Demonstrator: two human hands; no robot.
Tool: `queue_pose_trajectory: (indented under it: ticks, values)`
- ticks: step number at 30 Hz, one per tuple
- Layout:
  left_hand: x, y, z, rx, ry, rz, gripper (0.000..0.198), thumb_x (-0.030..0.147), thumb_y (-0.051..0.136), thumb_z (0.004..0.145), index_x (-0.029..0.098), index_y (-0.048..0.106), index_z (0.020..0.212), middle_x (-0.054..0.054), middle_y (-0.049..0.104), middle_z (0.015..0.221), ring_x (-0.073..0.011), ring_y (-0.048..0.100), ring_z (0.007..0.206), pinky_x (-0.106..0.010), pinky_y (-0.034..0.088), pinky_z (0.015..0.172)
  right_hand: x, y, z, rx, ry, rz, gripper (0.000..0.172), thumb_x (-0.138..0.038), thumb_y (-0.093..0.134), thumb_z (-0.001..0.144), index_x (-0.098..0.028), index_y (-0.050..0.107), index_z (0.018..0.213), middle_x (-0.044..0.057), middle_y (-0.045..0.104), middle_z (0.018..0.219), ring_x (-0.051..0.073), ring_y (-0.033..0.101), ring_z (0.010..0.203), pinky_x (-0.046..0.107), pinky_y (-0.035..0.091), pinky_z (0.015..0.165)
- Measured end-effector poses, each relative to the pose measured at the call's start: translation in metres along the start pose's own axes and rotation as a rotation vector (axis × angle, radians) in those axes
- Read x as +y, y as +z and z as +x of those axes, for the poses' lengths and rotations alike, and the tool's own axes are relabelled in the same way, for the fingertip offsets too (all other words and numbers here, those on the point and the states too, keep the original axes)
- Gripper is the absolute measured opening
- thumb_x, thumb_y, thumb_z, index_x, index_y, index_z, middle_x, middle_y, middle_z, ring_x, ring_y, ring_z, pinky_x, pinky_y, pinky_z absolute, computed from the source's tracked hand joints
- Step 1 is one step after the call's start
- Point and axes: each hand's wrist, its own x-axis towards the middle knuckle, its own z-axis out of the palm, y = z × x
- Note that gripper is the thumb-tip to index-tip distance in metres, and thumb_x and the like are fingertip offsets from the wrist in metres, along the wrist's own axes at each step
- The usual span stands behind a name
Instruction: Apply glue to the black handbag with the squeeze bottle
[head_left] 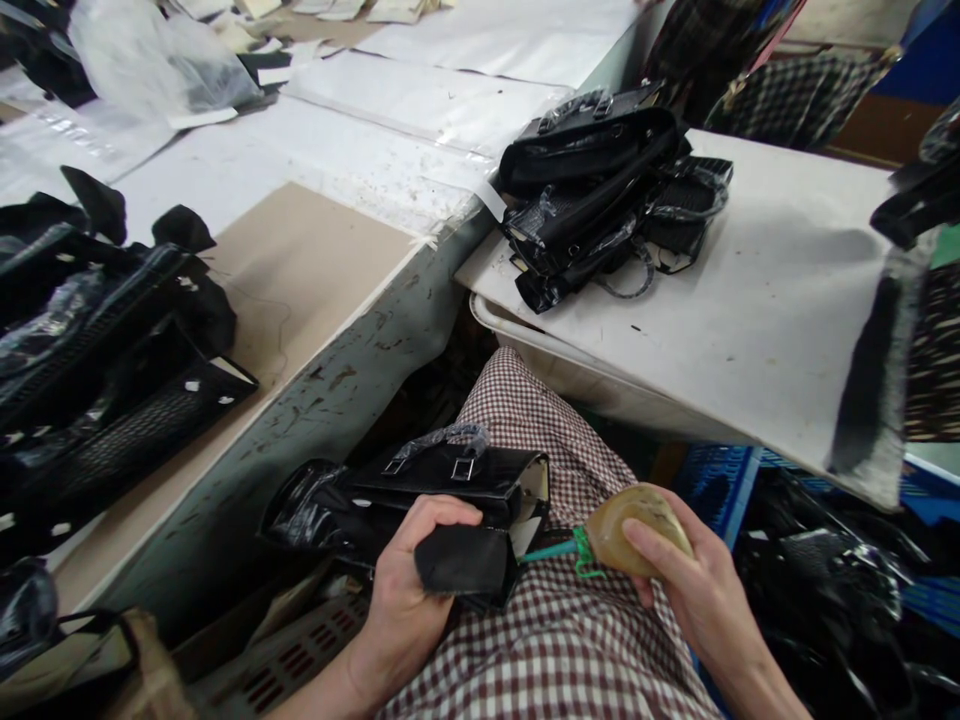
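Note:
A black handbag [435, 480] with silver buckles and a plastic-wrapped handle lies across my lap on the checked cloth. My left hand [409, 580] is closed round the near side of the bag, thumb on top, beside a black flap [465, 562]. In my right hand [675, 560] is a yellowish squeeze bottle [637, 525], held between thumb and fingers. Its thin teal nozzle [551, 551], tied with green string, points left, and its tip is at the bag's open side edge. Whether the tip touches the bag I cannot tell.
Several black bags [600, 190] are piled on the white table [787, 290] ahead. More black bag pieces [97, 370] lie on the left bench [322, 240]. A blue crate [739, 490] holding black items stands at the right. A plastic bag [157, 60] sits farther back.

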Motion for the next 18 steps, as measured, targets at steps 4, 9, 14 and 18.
queue_pose_trajectory:
  ticks: [4, 9, 14, 18]
  values:
    - [-0.001, 0.0, 0.001, 0.002, 0.005, 0.006, 0.025, 0.005, 0.059, 0.079, 0.024, 0.063, 0.094, 0.001, 0.063, 0.093, -0.0162, 0.061, 0.089, -0.026, 0.047, 0.079, -0.001, 0.0, 0.003, 0.022, -0.034, -0.062, 0.055, -0.049, 0.078, 0.07, -0.018, 0.057, 0.111, 0.001, 0.065, 0.078, 0.01, 0.05, 0.043, 0.021, 0.041, 0.033]
    - [-0.005, -0.001, -0.001, -0.007, 0.018, 0.008, 0.027, 0.005, 0.059, 0.079, 0.025, 0.062, 0.096, 0.001, 0.062, 0.095, -0.0159, 0.061, 0.09, -0.026, 0.047, 0.08, -0.003, -0.003, 0.011, 0.111, -0.09, -0.167, 0.054, -0.052, 0.076, 0.07, -0.018, 0.057, 0.107, -0.001, 0.065, 0.071, 0.01, 0.05, 0.042, 0.021, 0.042, 0.034]
    - [-0.005, -0.001, -0.001, -0.007, 0.035, -0.001, 0.027, 0.004, 0.057, 0.079, 0.024, 0.062, 0.096, 0.001, 0.063, 0.094, -0.0159, 0.061, 0.09, -0.026, 0.047, 0.08, -0.003, -0.003, 0.016, 0.21, -0.116, -0.255, 0.057, -0.053, 0.075, 0.067, -0.018, 0.058, 0.109, 0.0, 0.065, 0.073, 0.011, 0.051, 0.039, 0.024, 0.044, 0.034]
    - [-0.004, 0.001, 0.001, 0.001, 0.043, 0.007, 0.025, 0.004, 0.057, 0.08, 0.023, 0.063, 0.095, -0.001, 0.063, 0.094, -0.0169, 0.061, 0.09, -0.027, 0.048, 0.08, 0.0, -0.009, 0.018, 0.25, -0.142, -0.351, 0.057, -0.056, 0.072, 0.069, -0.02, 0.057, 0.111, 0.0, 0.064, 0.08, 0.012, 0.052, 0.042, 0.026, 0.047, 0.04]
